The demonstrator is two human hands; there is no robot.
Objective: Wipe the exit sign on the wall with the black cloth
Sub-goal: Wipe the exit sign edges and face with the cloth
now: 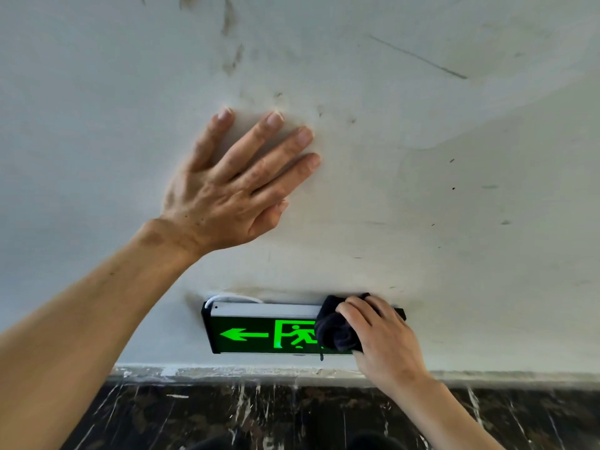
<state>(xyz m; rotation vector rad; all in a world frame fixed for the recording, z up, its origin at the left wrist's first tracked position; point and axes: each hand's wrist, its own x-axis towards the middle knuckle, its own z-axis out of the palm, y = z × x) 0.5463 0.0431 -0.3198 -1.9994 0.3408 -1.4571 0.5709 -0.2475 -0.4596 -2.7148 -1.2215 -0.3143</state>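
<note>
At right end of green-lit black rectangular exit sign: right hand grasping bunched black cloth, mid-wipe. Left hand released, flat against scuffed white wall. Next: probably sweep toward left end.

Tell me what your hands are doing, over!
Left hand flat on grey wall. Right hand presses bunched black cloth on green-lit rectangular exit sign. Nothing blocking.

We see our two forearms bare to the frame edge, no sleeves showing; our left hand and right hand are ungloved, with short, trimmed fingernails.
</note>
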